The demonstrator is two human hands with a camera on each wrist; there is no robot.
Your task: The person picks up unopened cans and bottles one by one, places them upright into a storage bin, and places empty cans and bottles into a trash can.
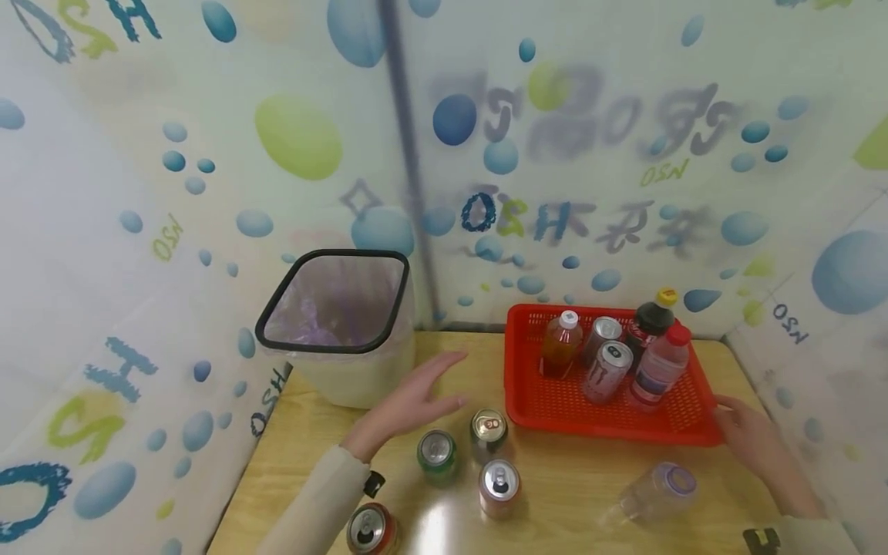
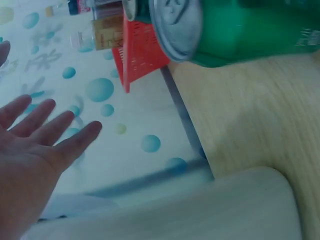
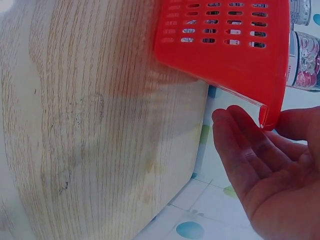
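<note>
At the right front corner of a red plastic basket (image 1: 576,433), my right hand (image 1: 752,443) grips the rim. In the right wrist view its thumb lies over the basket's edge (image 3: 272,117) and the fingers are bent below it. The basket holds a bottle of amber drink (image 1: 559,348), a silver can (image 1: 602,337), a pink can (image 1: 606,375), a cola bottle (image 1: 648,325) and a red-capped bottle (image 1: 659,371). My left hand (image 1: 409,401) hovers with spread fingers between the bin and the cans, holding nothing. Nearest it are a green can (image 1: 437,456) and a dark can (image 1: 489,432).
A cream bin (image 1: 375,378) with a black rim and a clear liner stands at the back left. A pinkish can (image 1: 499,489) and a red can (image 1: 371,530) stand nearer the front. A clear bottle with a purple cap (image 1: 655,493) is before the basket. Patterned sheeting encloses the wooden table (image 1: 555,509).
</note>
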